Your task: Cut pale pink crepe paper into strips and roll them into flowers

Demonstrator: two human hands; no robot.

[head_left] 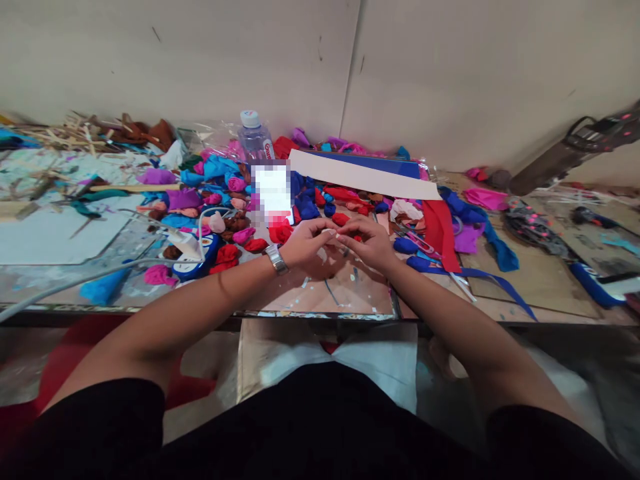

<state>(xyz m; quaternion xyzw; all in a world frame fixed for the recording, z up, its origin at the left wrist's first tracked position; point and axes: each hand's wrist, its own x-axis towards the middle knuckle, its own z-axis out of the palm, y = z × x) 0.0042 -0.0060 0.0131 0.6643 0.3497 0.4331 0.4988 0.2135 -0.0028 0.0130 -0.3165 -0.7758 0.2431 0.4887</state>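
Both hands meet above the near middle of the table, fingertips together. My left hand (pixel 311 241), with a metal watch (pixel 277 259) on its wrist, is closed in a pinch. Facing it, my right hand (pixel 369 241) is pinched too. Whatever they hold between the fingertips is too small and too hidden to name; a pale bit shows there. Just beyond the fingers lie red crumpled pieces (pixel 281 231) that look like paper or cloth. A pink-handled cutter or scissors (pixel 423 244) lies right of my right hand, near a wide red strip (pixel 441 230).
A clear bottle (pixel 256 141) with a white cap stands at the back. A long pale strip (pixel 365 175) lies over the colourful scraps. A blue-and-white power strip (pixel 197 257) with grey cables sits at left. A dark bottle-like object (pixel 553 160) leans at right, near a cardboard sheet (pixel 530 287).
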